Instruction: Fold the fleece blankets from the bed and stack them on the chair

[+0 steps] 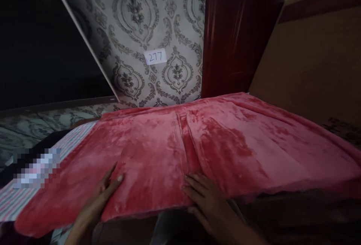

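A red-pink plush blanket (158, 155) lies spread in front of me, its two folded sides meeting at a narrow gap near the middle. On its left half rests my left hand (103, 194), fingers stretched out and thumb apart, close to the near edge. My right hand (205, 198) lies on the blanket at the near end of the gap. Its fingers are extended and point left, with the lowest digit by the blanket's edge. Neither hand grips anything that I can see.
A striped cloth (80, 134) shows under the blanket's left side. Behind stands a patterned wall with a paper label (155, 56) reading 277. A large dark screen (47, 46) is at the left, a dark red panel (234, 38) behind, and a large brown box (318, 61) at the right.
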